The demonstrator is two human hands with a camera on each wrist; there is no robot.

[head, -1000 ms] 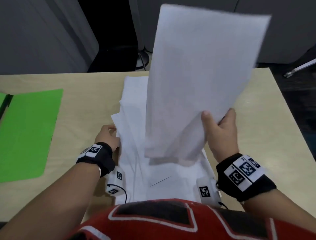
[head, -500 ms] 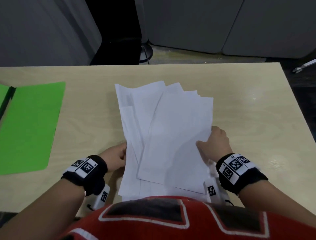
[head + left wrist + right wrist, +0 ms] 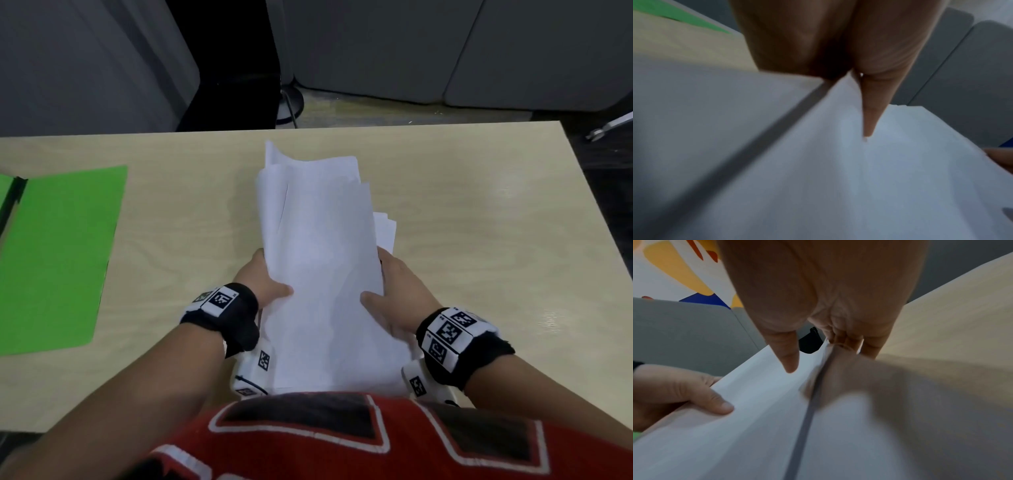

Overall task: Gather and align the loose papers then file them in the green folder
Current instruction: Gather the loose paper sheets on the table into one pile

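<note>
Papers (image 3: 322, 274) mid-counter (image 3: 479, 222), far edges ragged, fanned right. Left hand (image 3: 263, 287) and right hand (image 3: 394, 298) clamp the long sides, thumbs on top. Advice: loosen, stand upright, tap edges square. Folder (image 3: 58, 257) lies open, well left.

A light wooden table (image 3: 479, 212) spreads beneath both hands and reaches well out to either side of them. Past its far edge, ahead of the hands, stand grey panels (image 3: 394, 51) with a dark gap (image 3: 226, 61) between them. A round black base (image 3: 291, 102) sits on the floor there. Ahead and to the right of the right hand, a metal leg (image 3: 609, 128) juts in. A red garment with black and white lettering (image 3: 325, 438) lies nearest the wrists.
</note>
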